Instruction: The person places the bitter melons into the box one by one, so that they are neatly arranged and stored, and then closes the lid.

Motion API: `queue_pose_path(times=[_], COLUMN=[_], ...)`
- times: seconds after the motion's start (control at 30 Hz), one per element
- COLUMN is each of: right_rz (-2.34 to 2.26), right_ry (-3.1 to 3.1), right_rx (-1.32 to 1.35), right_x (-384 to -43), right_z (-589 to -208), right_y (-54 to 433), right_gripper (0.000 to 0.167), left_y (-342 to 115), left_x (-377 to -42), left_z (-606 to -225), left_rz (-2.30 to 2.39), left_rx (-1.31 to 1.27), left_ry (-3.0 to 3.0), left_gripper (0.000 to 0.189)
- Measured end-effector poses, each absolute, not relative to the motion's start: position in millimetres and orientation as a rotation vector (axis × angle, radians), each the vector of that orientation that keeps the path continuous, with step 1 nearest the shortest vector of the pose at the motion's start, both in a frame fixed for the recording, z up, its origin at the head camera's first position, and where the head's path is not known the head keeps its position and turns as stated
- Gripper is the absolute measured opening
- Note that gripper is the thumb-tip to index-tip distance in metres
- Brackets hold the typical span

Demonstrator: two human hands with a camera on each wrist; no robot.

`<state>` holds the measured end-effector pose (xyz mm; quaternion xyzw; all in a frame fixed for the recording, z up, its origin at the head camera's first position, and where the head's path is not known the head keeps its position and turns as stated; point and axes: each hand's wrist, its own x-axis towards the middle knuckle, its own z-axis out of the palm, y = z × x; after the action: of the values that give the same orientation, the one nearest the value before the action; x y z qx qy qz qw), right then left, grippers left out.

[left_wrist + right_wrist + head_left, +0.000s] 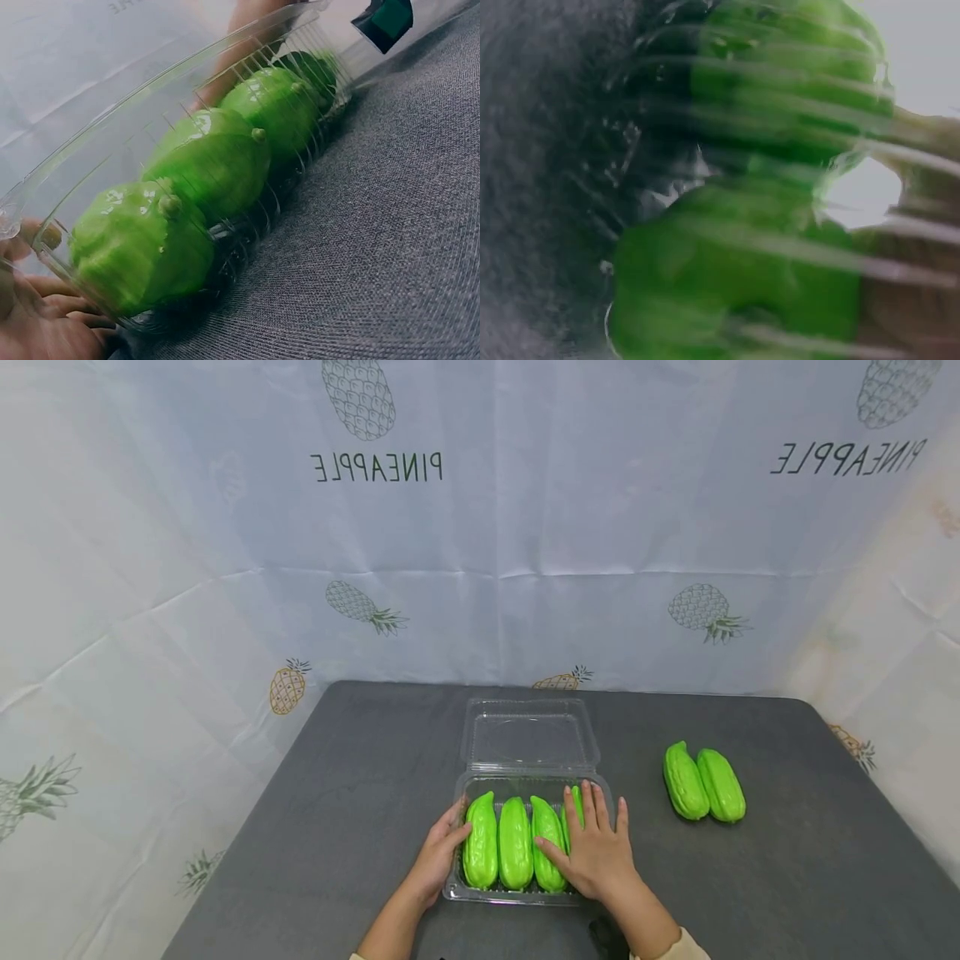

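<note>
A clear plastic clamshell box (517,898) lies on the table with its lid (531,735) folded back. Inside it stand several glossy, elongated, gourd-like green vegetables (514,843), side by side. My left hand (435,858) grips the box's left wall; in the left wrist view its thumb tip and fingers show at that end of the box. Spread fingers of my right hand (597,853) lie over the rightmost vegetable (576,802) and partly hide it. The thumb reaches the vegetable (547,852) beside it. The right wrist view is blurred, showing green vegetables (735,262) through the ribbed wall.
Two more such green vegetables (703,785) lie side by side on the dark grey table (360,760), right of the box. A pineapple-print cloth (495,527) hangs behind the table. A small dark object (606,935) shows near the right wrist.
</note>
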<state>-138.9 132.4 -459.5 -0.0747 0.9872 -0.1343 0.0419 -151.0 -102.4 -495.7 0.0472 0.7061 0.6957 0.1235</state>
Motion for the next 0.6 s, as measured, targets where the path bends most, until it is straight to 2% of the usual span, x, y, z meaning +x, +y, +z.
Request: queue_pose_path(times=[0.4,0.6], right_rz=[-0.378,-0.381], right_ry=[3.004,2.978], right_rx=[-0.269,-0.268], right_x=[-137.8,-140.5], right_z=[-457.5,-458.6], right_y=[132.7,133.6], right_gripper=[0.093,0.103], left_y=[-102.3,-101.9], left_x=[-150.1,-149.7], left_z=[-495.4,-494.6], left_rz=[2.021,2.025], left_rx=[0.133,0.143], left_ry=[2.062,2.074], left_gripper=[0.059,0.059])
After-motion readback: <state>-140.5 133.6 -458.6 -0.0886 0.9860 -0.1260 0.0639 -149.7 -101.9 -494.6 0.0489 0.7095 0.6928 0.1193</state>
